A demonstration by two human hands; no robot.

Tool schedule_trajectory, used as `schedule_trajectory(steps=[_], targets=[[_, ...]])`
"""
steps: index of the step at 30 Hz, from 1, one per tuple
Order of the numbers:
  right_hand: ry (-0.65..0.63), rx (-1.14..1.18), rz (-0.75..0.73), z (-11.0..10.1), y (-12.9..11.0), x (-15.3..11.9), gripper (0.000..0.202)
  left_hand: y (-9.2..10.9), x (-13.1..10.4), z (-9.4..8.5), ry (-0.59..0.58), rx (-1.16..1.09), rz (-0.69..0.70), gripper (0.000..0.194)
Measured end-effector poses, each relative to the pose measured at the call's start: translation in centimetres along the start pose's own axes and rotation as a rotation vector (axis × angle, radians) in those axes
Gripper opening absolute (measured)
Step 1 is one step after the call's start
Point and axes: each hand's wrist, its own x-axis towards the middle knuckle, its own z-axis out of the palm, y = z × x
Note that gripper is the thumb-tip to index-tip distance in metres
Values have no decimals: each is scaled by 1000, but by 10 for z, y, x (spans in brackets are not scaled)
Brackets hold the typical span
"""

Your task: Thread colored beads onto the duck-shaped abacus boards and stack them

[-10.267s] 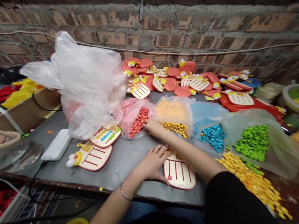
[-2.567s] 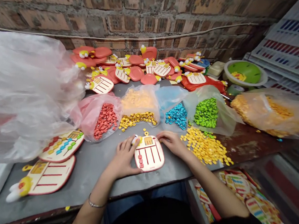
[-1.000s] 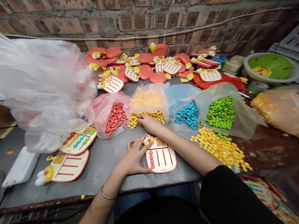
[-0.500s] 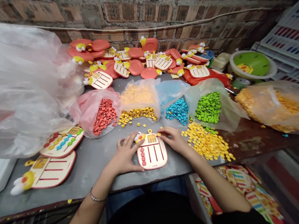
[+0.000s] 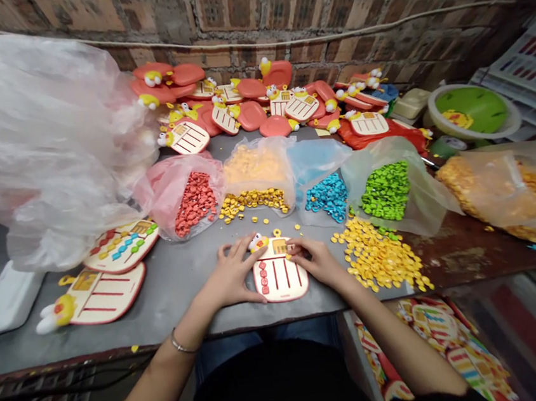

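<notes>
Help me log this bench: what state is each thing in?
Left hand, spread, touching near board
Right hand, pinching a yellow bead
Near board, flat, one slot filled red
Upper left board, four colours fitted
Lower left board, slots bare
Pink bag, open
Yellow bag, open
Blue bag, open
Green bag, open
Yellow pile, loose
White bag, crumpled

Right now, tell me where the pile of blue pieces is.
In the head view, the blue pile lies right of centre, between the gold pieces and the green pieces.
</notes>
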Motion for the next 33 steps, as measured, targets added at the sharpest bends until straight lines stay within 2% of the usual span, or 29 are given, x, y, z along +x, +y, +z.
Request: schedule_trajectory(steps=[2, 5, 9, 10, 11, 13, 16, 19, 21, 24, 29, 31, 33], targets=[[-7, 35, 8, 10, -3, 6, 35, 0, 0, 0, -6, -10, 7, 107], [-71, 57, -63, 19, -11, 15, 30, -1, -1, 0, 4, -12, 14, 109], [-376, 143, -122, 7, -19, 22, 30, -2, -2, 1, 15, -5, 19, 110], [-418, 172, -119, 2, -20, 26, 30, -2, -2, 1, 16, -6, 19, 110], [-415, 187, -110, -3, -20, 32, 27, -2, -2, 0, 17, -8, 21, 110], [-299, 154, -88, -5, -18, 53, 21, -2, -2, 0, 16, -13, 23, 111], [-111, -69, -126, 9, -13, 98, 16, -3, -3, 0, 18, -27, 29, 111], [-138, -294, -173, 32, -7, 135, 21, -3, -3, 1, 16, -34, 31, 110], [-198, -378, -178, 40, -4, 145, 20, -4, -3, 1, 14, -25, 27, 109], [-154, -315, -191, 32, -2, 136, 16, -4, -2, 1, 13, -7, 21, 109], [40, 20, -136, -9, -2, 76, 8, -3, -1, 2, 7, -4, 25, 108], [60, 43, -93, -19, -2, 53, 11, -3, -1, 2, 14, -2, 27, 108], [37, -26, -92, -23, -1, 35, 14, -3, -1, 2, 19, 2, 24, 108]])
